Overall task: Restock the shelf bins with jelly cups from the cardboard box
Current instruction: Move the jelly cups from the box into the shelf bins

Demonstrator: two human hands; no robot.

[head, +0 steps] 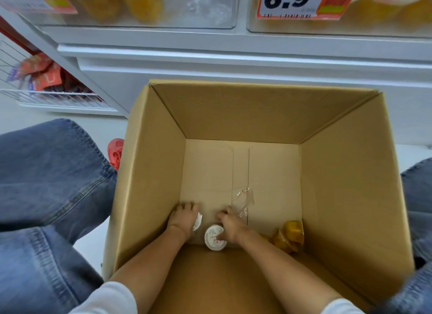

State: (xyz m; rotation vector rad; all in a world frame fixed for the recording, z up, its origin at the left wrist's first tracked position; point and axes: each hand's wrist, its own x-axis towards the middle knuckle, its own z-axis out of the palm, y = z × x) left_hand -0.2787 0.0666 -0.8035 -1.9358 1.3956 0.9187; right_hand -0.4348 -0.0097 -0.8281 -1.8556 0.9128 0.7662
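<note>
Okay, far left first: a wire basket of snack packets sits low beside the white shelf unit, with a denim knee and a red shoe tucked against the left wall of the cardboard box. Both arms are down inside the box, reaching to its floor. The left hand is near the near-left corner, fingers close together and curled down over a jelly cup; only a sliver of white lid peeks out on its right side. Just beside it, at the middle of the near edge, a second jelly cup stands upright, lid fully in view. The right hand overlaps that lid's right rim, fingers bunched and bent toward the floor, and whether they grip anything I cannot tell. Beyond it lies a crumpled scrap of clear plastic. The near-right corner holds a few orange jelly cups, tipped over. Up top, clear shelf bins hold orange cups, with a 6.9 price tag on the right.
</note>
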